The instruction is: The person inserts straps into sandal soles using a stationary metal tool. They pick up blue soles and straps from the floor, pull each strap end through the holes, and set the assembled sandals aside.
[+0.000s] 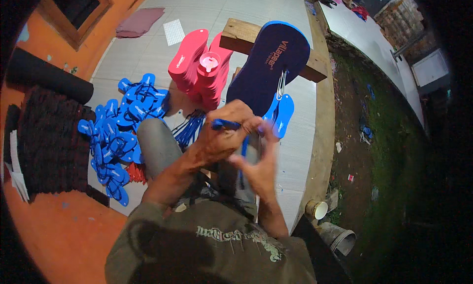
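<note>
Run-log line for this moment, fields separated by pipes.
left hand: gripping blue strap | right hand: blurred, beside left hand | nearby: dark-blue sole, pink soles, blue flip-flops

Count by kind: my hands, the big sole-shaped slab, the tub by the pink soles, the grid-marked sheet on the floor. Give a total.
Left hand and right hand, bare: 2
Large dark-blue sole-shaped slab: 1
Round pink-and-white tub: 1
White rectangular grid-marked sheet: 1
Total: 5

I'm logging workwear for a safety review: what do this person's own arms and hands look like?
The left hand and right hand wear no gloves. The forearms are uncovered, with no watch visible. The dark olive-green fabric sleeves belong to a shirt with a pale print. Blur hides finer details, such as rings.
</note>
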A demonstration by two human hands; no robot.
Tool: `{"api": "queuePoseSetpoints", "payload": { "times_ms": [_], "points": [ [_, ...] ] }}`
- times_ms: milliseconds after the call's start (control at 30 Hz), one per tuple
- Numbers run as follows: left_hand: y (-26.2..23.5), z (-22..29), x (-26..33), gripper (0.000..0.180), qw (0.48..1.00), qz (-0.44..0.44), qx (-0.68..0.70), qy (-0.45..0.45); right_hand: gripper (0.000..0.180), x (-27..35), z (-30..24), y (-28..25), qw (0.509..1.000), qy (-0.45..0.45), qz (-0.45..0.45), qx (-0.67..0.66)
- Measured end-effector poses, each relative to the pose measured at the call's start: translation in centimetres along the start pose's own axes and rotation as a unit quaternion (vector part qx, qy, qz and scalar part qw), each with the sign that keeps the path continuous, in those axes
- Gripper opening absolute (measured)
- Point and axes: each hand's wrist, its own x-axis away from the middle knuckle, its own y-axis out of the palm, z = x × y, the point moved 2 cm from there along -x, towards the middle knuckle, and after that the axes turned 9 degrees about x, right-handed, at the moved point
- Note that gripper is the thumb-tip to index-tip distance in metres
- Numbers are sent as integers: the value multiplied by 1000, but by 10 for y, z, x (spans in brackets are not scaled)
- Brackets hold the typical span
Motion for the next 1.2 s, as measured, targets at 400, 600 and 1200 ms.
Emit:
{"api": "queuePoseSetpoints", "payload": {
  "times_ms": [400, 600, 1200],
  "points": [
    [-50, -35, -54, 34, 948, 264, 171, -48, 20, 3, 80, -63, 925, 189, 118, -308],
    [-13, -2, -103, 32, 960, 208, -115, 145, 25, -58, 81, -47, 852, 143, 51, -501],
    [-6, 19, -104, 42, 989, 64, -126, 33, 18, -72, 28, -11, 949, -93, -55, -297]
  ]
}}
